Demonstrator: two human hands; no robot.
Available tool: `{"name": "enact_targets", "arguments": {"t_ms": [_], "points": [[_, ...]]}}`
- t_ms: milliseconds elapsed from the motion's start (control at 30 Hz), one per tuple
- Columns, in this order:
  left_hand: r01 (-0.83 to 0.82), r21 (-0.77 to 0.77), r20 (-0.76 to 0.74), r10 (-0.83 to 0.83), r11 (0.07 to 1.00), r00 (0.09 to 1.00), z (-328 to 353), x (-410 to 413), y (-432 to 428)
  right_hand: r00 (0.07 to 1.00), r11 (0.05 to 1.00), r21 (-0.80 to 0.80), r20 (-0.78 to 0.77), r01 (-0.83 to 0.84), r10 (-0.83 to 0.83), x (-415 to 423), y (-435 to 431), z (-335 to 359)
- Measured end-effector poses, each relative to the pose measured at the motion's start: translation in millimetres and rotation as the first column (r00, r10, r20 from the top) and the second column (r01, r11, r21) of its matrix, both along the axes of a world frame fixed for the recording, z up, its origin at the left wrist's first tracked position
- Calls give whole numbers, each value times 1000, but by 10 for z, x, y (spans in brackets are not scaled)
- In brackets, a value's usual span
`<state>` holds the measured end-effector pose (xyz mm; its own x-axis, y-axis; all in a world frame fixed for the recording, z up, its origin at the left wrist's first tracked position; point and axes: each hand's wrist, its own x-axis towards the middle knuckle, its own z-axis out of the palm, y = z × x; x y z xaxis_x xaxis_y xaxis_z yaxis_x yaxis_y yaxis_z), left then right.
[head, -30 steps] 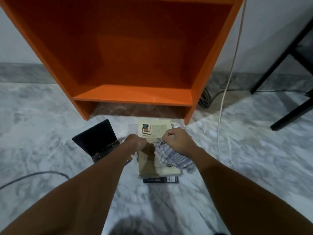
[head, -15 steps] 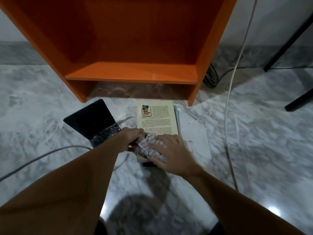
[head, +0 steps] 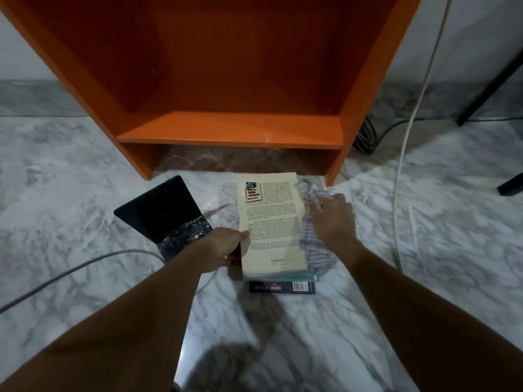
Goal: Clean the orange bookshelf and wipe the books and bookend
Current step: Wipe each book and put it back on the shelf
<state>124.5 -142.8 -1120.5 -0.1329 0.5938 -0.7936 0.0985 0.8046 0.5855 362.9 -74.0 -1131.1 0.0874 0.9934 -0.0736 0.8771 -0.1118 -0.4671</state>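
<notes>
Both forearms are bare down to the left hand (head: 223, 250) and the right hand (head: 332, 219).

Both bare forearms reach in from the lower corners toward twelve o'clock. The left hand (head: 226, 247) grips the nine o'clock edge of the cream paperback book (head: 271, 222), thumb on top. The right hand (head: 334, 219) lies knuckles-up on the blue-checked cloth (head: 315, 250) at the book's three o'clock side, its blurred fingers seemingly bunching the fabric.

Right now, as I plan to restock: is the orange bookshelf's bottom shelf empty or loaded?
Empty: the orange bookshelf has a bare bottom board, and the books lie stacked on the floor before it.
</notes>
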Motion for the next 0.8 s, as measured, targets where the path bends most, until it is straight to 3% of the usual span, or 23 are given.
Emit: {"name": "enact_targets", "arguments": {"t_ms": [100,167,267,333,467,567,633,733,800], "points": [[80,-1,49,-80,997,996,-21,-20,-23,995,984,170,-76,-56,70,-112,74,128],[91,26,61,-93,996,994,-27,-27,5,930,897,275,-24,-347,367,-361,6,279],[104,67,34,-107,992,994,-26,-20,28,663,654,109,123,-749,739,-758,-59,326],[115,81,18,-117,990,993,-50,-25,21,622,621,60,149,-781,768,-871,-6,195],[215,95,-11,-215,972,977,-122,-65,25,830,834,48,143,-550,540,-862,208,118],[250,120,-26,-249,961,968,-136,-74,37,979,980,-19,52,-196,197,-711,470,207],[244,115,-10,-244,963,970,-129,-81,39,999,997,-69,-25,23,-25,-549,595,214],[196,83,39,-200,977,979,-111,-97,34,984,982,-80,-33,173,-176,-275,583,92],[143,59,109,-149,988,983,-108,-99,48,946,958,-60,-151,281,-287,-158,448,5]]}}
